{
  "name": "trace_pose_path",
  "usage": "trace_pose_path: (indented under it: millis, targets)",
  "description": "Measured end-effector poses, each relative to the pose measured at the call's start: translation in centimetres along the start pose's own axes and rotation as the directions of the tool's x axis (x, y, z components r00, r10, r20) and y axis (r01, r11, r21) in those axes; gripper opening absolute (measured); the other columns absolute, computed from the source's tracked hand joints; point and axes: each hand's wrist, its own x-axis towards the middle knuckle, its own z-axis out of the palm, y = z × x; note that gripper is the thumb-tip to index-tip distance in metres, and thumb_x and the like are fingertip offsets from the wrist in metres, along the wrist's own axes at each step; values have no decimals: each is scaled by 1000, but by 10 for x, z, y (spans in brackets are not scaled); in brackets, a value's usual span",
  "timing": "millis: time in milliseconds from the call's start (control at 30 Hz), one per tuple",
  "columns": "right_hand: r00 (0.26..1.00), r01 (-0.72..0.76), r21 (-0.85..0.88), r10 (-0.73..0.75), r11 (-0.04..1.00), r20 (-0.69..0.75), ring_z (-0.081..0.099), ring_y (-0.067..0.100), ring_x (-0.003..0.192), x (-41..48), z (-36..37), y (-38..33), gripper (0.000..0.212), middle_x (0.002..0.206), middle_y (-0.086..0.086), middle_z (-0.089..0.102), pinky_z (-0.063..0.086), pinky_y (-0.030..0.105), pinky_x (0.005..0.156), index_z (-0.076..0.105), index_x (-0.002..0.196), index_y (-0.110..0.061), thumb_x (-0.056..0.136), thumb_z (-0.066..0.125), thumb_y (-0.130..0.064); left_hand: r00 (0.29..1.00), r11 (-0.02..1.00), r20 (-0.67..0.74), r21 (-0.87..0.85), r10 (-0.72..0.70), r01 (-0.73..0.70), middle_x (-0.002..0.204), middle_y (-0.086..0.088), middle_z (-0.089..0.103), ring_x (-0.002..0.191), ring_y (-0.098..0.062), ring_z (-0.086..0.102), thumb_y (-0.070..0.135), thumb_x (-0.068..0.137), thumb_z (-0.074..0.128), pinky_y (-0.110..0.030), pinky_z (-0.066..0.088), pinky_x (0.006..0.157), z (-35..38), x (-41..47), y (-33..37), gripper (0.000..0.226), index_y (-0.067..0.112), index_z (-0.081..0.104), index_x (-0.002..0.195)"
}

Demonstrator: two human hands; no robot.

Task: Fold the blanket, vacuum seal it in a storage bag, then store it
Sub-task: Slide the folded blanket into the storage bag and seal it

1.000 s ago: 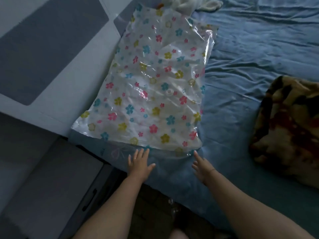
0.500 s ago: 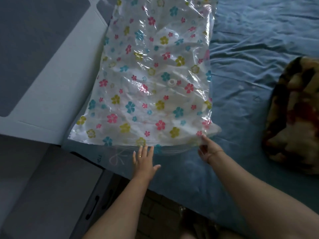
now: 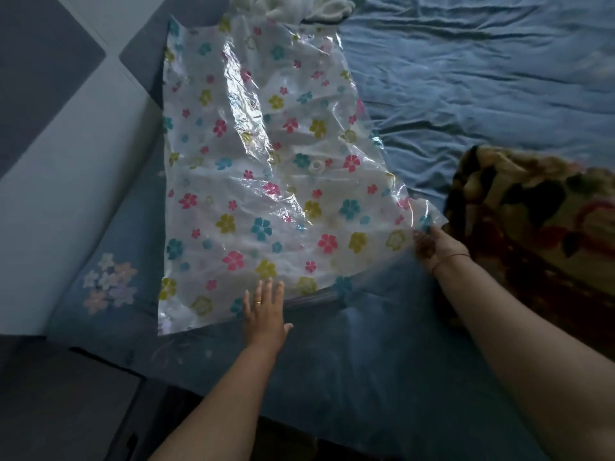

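A clear plastic storage bag (image 3: 266,181) printed with coloured flowers lies flat on the blue bed sheet (image 3: 466,78), its round valve (image 3: 316,167) near the middle. My left hand (image 3: 264,311) lies flat with straight fingers on the bag's near edge. My right hand (image 3: 434,244) grips the bag's near right corner and lifts it off the sheet. A folded brown and yellow blanket (image 3: 539,227) sits on the bed to the right, just beyond my right hand.
White fabric (image 3: 299,6) lies at the bag's far end. A white and grey wall panel (image 3: 66,128) runs along the left of the bed. A dark cabinet (image 3: 66,410) stands at lower left, below the bed edge.
My right hand took hold of the bag's near right corner and pulled it right and up. The bag swung across the sheet. My left hand stayed flat at the near edge.
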Motion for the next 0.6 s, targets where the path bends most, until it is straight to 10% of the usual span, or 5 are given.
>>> trace_pose_path:
  millis: [233, 433, 600]
  targets:
    - [966, 123, 93, -98, 988, -237, 60, 12, 35, -2, -18, 14, 16, 59, 12, 63, 50, 24, 37, 58, 100, 1, 93, 58, -14, 999, 1000, 32, 13, -4, 4, 164, -5, -6, 151, -23, -4, 46, 93, 57, -44, -4, 120, 2, 2, 4, 91, 21, -5, 155]
    - [956, -155, -141, 184, 978, 229, 65, 11, 60, -29, -31, 61, 26, 72, -2, 69, 53, 25, 54, 64, 82, -19, 95, 50, -37, 998, 999, 65, -30, 16, -15, 164, -4, -3, 151, -22, -2, 50, 90, 59, -43, -3, 121, 12, 4, 6, 94, 21, -2, 155]
    - [956, -140, -342, 218, 929, 199, 70, 16, 66, -46, -25, 117, 18, 73, 0, 71, 49, 27, 60, 60, 91, -17, 98, 48, -27, 996, 994, 56, -79, 76, -72, 164, -4, -6, 151, -22, -8, 55, 91, 55, -43, -7, 121, 13, 4, 14, 94, 21, -4, 155]
